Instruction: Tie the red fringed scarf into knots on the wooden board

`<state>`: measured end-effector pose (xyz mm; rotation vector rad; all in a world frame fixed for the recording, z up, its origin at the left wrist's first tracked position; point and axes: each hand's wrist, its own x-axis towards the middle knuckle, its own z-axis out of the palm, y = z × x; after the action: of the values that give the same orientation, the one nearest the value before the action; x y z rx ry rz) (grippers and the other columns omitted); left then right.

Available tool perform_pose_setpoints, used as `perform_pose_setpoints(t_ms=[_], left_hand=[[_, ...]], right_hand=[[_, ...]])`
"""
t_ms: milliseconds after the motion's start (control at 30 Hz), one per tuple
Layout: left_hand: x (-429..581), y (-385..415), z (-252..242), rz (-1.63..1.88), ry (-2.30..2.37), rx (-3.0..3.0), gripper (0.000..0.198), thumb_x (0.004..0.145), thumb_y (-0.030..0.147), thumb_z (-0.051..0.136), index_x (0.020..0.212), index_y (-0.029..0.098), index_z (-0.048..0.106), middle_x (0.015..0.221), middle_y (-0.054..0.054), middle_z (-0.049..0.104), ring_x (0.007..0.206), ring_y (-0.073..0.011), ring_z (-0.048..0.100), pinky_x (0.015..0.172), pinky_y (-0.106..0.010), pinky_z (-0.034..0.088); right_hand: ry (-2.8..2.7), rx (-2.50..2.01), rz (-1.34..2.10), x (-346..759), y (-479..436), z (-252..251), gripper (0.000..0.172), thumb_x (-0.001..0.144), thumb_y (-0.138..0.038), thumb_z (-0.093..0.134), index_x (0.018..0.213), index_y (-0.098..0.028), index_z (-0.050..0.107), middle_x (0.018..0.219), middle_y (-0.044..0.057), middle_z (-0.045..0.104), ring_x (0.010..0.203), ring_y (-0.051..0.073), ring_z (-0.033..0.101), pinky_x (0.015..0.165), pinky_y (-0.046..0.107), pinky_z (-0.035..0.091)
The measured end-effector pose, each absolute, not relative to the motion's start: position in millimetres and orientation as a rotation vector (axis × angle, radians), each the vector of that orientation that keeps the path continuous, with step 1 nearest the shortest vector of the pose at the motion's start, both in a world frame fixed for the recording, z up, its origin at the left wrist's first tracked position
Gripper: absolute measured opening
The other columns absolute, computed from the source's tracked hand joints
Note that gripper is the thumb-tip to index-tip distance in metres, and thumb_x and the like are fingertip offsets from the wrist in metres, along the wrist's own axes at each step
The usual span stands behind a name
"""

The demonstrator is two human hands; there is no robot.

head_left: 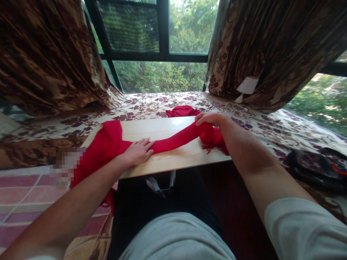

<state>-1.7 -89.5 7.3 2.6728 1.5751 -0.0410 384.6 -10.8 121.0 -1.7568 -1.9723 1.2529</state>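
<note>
Red cloth [175, 142], long, fringed. Middle narrowed to a smooth strip, runs lengthwise across pale wooden desk [151, 129], angling toward far edge on right. Left part wider, creased, drapes over desk's left edge. Right part bunched, partly hidden, some fringe loose on desktop.

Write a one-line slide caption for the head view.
Left hand rests on, right hand grips, a red cloth running across a pale board.

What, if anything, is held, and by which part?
The right hand grips the fringed red scarf near the right end of its narrow stretch; the left hand rests on it.
</note>
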Motion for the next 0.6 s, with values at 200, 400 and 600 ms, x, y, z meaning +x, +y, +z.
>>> perform_pose_setpoints(t_ms=[200,400,600], left_hand=[[14,-85,7,0.275,1.699,2.506,0.071,0.093,0.047,0.043,0.153,0.009,0.041,0.155,-0.019,0.044,0.144,-0.0325,0.04,0.119,-0.045,0.03],[47,-68,17,0.689,1.458,2.308,0.066,0.092,0.045,0.044,0.149,0.01,0.046,0.151,-0.013,0.051,0.139,-0.0233,0.048,0.117,-0.033,0.035],[59,-55,-15,0.524,1.456,2.409,0.067,0.094,0.046,0.042,0.148,0.007,0.046,0.149,-0.019,0.052,0.138,-0.03,0.049,0.116,-0.041,0.036]], right_hand=[[-1.892,-1.401,1.448,340,-22,159,0.015,0.069,-0.022,0.075,0.074,-0.018,0.062,0.07,0.002,0.069,0.068,0.016,0.067,0.064,0.023,0.053],[-2.025,-1.302,1.589,339,-16,164,0.025,0.057,-0.024,0.08,0.071,-0.016,0.061,0.064,-0.002,0.066,0.055,0.012,0.06,0.051,0.021,0.046],[-2.366,-1.73,1.229,381,-11,142,0.021,0.065,-0.032,0.076,0.072,-0.018,0.062,0.063,-0.002,0.062,0.055,0.012,0.056,0.051,0.022,0.041]])
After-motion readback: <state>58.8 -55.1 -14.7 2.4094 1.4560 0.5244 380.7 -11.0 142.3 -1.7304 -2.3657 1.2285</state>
